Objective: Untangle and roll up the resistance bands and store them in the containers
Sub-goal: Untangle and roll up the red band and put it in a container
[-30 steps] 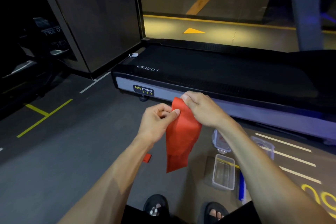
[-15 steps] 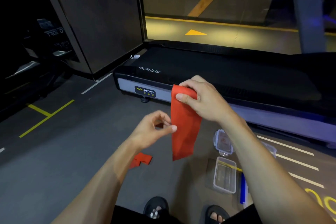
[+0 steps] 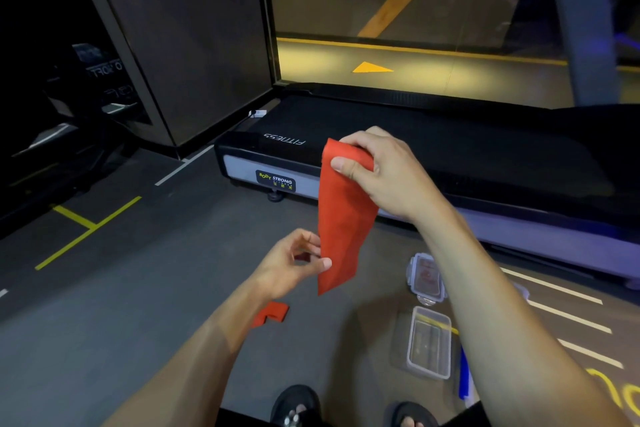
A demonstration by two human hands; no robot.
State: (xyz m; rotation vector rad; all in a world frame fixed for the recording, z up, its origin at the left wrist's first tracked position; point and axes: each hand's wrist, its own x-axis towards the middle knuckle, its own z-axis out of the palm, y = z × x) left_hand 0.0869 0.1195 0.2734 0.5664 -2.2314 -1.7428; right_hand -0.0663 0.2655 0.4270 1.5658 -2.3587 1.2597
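A flat red resistance band [image 3: 341, 218] hangs straight down in front of me. My right hand [image 3: 379, 172] pinches its top end between thumb and fingers. Lower down, my left hand [image 3: 294, 262] pinches the band's left edge near the bottom with thumb and forefinger. A second red band [image 3: 272, 314] lies folded on the floor under my left forearm. An open clear container [image 3: 429, 341] sits on the floor at the lower right, with a closed clear container [image 3: 426, 277] just beyond it. A blue band [image 3: 464, 378] lies right of the open container, mostly hidden by my right arm.
A black treadmill [image 3: 450, 156] with a grey side rail runs across the floor behind the band. Dark grey floor [image 3: 121, 305] with yellow and white lines spreads left and right. My feet in dark sandals [image 3: 298, 406] stand at the bottom edge.
My right hand has lifted the band's top end higher. My left hand let go of the top and slid down to the lower edge. The folded red band on the floor came into view.
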